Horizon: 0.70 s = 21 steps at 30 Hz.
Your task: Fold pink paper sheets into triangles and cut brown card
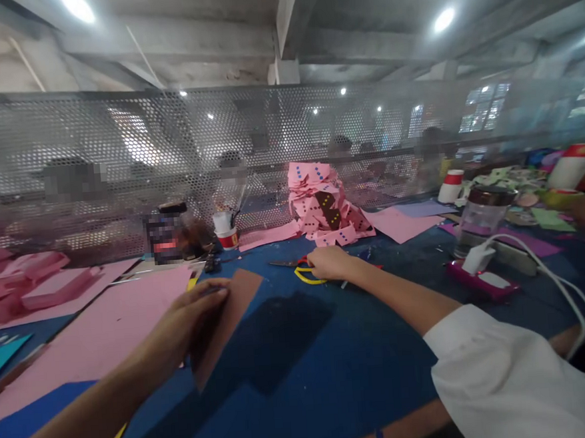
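Note:
In the head view my left hand is closed on a flat brownish-pink sheet, which is tilted and casts a shadow on the blue tabletop. Farther out, my right hand has its fingers closed at the handles of a pair of scissors. Their dark blades point left and a yellow handle loop shows below my fingers. How far the fingers go through the loops is hidden.
A pile of pink pieces with coloured dots stands beyond my right hand, before a perforated metal screen. Pink sheets and pink blocks lie left. A clear jar and a magenta power strip with white cables are right.

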{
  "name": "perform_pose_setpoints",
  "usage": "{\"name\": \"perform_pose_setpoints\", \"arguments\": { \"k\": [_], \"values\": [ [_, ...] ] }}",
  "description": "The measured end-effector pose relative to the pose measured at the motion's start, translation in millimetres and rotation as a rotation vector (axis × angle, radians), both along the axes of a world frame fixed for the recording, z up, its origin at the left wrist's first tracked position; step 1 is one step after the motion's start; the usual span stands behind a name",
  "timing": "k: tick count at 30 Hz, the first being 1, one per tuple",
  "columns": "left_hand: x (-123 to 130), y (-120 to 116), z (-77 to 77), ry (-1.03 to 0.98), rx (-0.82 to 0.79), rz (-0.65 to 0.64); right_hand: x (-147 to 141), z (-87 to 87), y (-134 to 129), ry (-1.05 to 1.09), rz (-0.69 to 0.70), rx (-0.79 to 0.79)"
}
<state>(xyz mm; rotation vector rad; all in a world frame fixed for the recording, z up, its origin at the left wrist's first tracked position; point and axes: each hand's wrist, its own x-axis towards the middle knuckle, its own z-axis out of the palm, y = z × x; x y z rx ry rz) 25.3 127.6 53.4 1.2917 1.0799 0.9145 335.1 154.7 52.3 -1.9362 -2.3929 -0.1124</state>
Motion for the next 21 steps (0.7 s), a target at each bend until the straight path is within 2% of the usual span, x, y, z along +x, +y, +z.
{"name": "perform_pose_setpoints", "arguments": {
  "k": [4, 9, 15, 18, 21],
  "values": [
    [28.9, -7.6, -15.0, -0.086, -0.135, -0.231, 6.9, -7.5, -0.1, 0.019, -0.046, 0.082],
    [35.4, -2.3, -15.0, -0.106, -0.290, -0.282, 15.0, -9.1, 3.1, 0.011, -0.027, 0.026],
    [45.9, 15.5, -11.2, -0.090, -0.260, -0.382, 15.8, -8.2, -1.7, -0.019, -0.013, -0.011],
    [47.9, 21.4, -13.0, -0.080, -0.236, -0.490, 14.7, -8.7, -2.2, -0.007, -0.051, -0.019],
    [42.4, 26.2, -19.3, -0.132, -0.319, -0.538, 14.0, -11.1, -1.4, -0.011, -0.091, 0.004]
  ]
}}
